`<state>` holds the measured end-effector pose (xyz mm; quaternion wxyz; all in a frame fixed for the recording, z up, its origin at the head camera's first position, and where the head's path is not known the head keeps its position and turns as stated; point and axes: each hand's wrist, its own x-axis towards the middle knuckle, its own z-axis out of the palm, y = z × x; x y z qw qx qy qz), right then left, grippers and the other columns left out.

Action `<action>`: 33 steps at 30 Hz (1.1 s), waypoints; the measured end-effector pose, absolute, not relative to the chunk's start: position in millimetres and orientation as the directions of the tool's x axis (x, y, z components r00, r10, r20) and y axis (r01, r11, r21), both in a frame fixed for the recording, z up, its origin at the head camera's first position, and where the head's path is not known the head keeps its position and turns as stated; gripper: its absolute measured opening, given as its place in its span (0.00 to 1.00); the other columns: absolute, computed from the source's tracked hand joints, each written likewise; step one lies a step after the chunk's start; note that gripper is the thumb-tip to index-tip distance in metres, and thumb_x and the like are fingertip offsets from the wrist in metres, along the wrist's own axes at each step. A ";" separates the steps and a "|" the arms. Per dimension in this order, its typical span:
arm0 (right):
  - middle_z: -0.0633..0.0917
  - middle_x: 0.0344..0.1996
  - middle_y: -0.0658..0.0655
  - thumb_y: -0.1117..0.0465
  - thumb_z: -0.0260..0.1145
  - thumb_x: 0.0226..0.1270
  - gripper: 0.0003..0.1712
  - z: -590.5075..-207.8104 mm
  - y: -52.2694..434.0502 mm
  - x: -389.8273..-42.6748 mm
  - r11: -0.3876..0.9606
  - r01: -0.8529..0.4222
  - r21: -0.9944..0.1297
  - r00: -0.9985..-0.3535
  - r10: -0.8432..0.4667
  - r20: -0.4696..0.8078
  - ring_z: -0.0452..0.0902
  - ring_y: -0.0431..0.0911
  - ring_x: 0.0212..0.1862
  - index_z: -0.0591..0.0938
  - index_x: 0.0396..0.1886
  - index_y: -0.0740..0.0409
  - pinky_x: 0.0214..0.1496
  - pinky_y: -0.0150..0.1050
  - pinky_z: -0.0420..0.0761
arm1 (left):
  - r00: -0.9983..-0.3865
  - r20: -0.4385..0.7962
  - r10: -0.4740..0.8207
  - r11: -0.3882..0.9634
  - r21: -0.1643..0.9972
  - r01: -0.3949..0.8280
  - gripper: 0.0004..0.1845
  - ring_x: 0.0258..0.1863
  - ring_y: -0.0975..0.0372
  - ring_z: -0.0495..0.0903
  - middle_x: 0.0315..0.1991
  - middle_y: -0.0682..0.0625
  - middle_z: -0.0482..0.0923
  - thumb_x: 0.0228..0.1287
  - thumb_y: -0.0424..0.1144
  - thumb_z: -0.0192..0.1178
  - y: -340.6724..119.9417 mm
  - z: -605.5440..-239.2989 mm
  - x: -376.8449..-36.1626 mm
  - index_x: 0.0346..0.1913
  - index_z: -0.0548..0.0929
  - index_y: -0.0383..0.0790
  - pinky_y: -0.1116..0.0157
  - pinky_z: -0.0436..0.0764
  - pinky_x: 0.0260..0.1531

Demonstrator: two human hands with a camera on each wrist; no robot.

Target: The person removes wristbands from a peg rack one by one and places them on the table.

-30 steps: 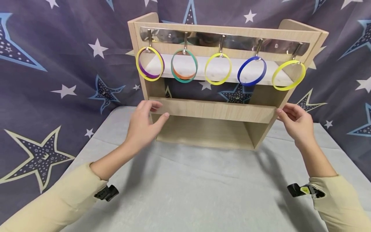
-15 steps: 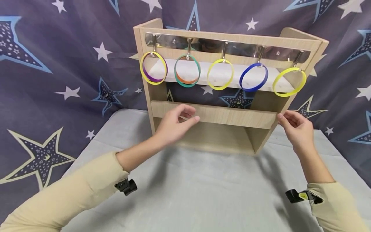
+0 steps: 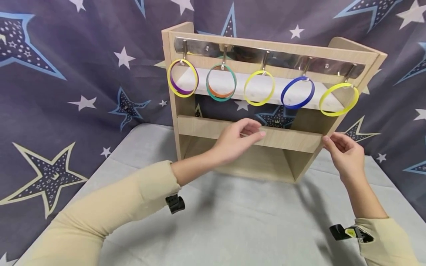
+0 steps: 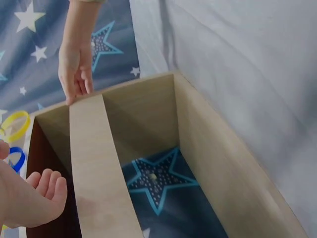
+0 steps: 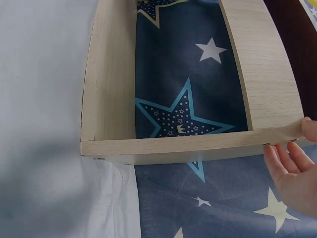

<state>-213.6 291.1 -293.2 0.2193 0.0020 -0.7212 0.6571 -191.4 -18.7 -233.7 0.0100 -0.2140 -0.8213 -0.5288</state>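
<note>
A small light-wood shelf (image 3: 293, 140) stands on the table, with a metal hook strip (image 3: 246, 52) along its top. From the hooks hang wristbands: yellow (image 3: 183, 95) with purple (image 3: 181, 91), teal (image 3: 222, 99) with orange (image 3: 222, 95), then yellow (image 3: 259, 103), blue (image 3: 296, 107) and yellow (image 3: 332, 113). My right hand (image 3: 348, 157) grips the right side panel by its edge, thumb on the front, fingers on the outer face. Loosely bent and holding nothing, my left hand (image 3: 233, 142) hovers before the middle crossbar, below the bands. The left wrist view also shows the right hand (image 4: 75, 67) at the panel.
A grey cloth covers the table (image 3: 253, 221). Behind and at both sides hangs a dark curtain (image 3: 83, 122) printed with stars. A white board (image 3: 279, 87) lies inside the shelf behind the bands. Each forearm carries a small black camera (image 3: 175, 203) near the sleeve cuff.
My left hand has moved right from the shelf's left side to before the crossbar's middle. My right hand stays at the right panel. The whole view has shifted slightly.
</note>
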 end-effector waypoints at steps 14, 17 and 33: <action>0.85 0.27 0.34 0.69 0.70 0.57 0.14 -302.0 298.8 -216.8 0.222 -0.332 -0.917 -0.881 0.274 0.386 0.79 0.25 0.31 0.84 0.35 0.43 0.33 0.13 0.78 | -0.887 0.229 0.402 0.297 0.883 0.363 0.21 0.54 0.63 0.80 0.56 0.49 0.81 0.65 0.46 0.60 23.7 -226.2 -198.2 0.58 0.79 0.43 0.77 0.80 0.48; 0.85 0.26 0.34 0.70 0.70 0.57 0.15 -302.2 298.9 -218.2 0.233 -0.343 -0.910 -0.872 0.281 0.401 0.79 0.25 0.30 0.84 0.35 0.43 0.33 0.13 0.78 | -0.889 0.230 0.396 0.283 0.890 0.357 0.20 0.54 0.64 0.80 0.56 0.50 0.82 0.65 0.46 0.61 34.2 -224.5 -201.1 0.58 0.79 0.44 0.79 0.79 0.48; 0.86 0.26 0.37 0.71 0.70 0.56 0.14 -299.0 294.7 -218.4 0.170 -0.381 -0.909 -0.858 0.302 0.416 0.81 0.28 0.30 0.85 0.35 0.47 0.33 0.14 0.79 | -0.899 0.244 0.362 0.160 0.934 0.318 0.21 0.54 0.70 0.80 0.56 0.54 0.82 0.63 0.45 0.63 83.1 -210.0 -205.8 0.57 0.80 0.44 0.83 0.76 0.47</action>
